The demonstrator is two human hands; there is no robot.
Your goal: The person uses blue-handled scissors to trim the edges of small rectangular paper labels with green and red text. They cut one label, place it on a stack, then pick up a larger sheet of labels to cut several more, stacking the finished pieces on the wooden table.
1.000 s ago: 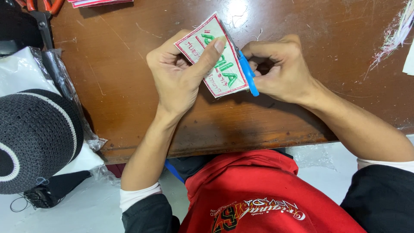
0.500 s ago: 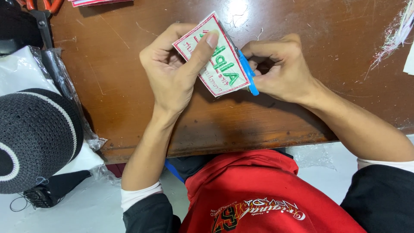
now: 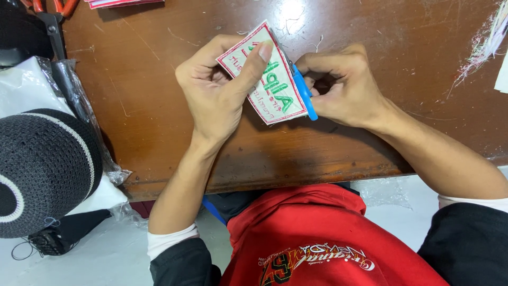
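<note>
L hand (image 3: pixel 214 98) grips the patch (image 3: pixel 270 79): thumb pressed flat on its face, fingers curled behind. Patch is white w/ red border + green embroidery, held tilted just above the table (image 3: pixel 159 106), near mid of the front edge, not lying flat.

R hand (image 3: pixel 344 85) closed tight round a blue snip (image 3: pixel 304 95), which runs along the patch's right edge and touches it. Can't see the tips, they're hidden at the patch border.

Risks as I read it:
- Blade sits right on the red border stitching. Slight angle error = cuts the border thread instead of loose ends, edge frays.
- L thumb tip is close to the cutting line. If patch slips or rotates in the pinch, thumb is nearest thing to the blade.
- Patch unsupported in air, only one-hand pinch, so it can flex under blade pressure and the cut wanders.
- Tips not visible from this view, so prob working partly by feel.

Around: thread scraps (image 3: pixel 484 42) at the far right corner, red-handled pliers (image 3: pixel 50 10) at the far left corner, black knit cap (image 3: pixel 39 169) off the left edge, more patches (image 3: pixel 121 2) at the far edge.
</note>
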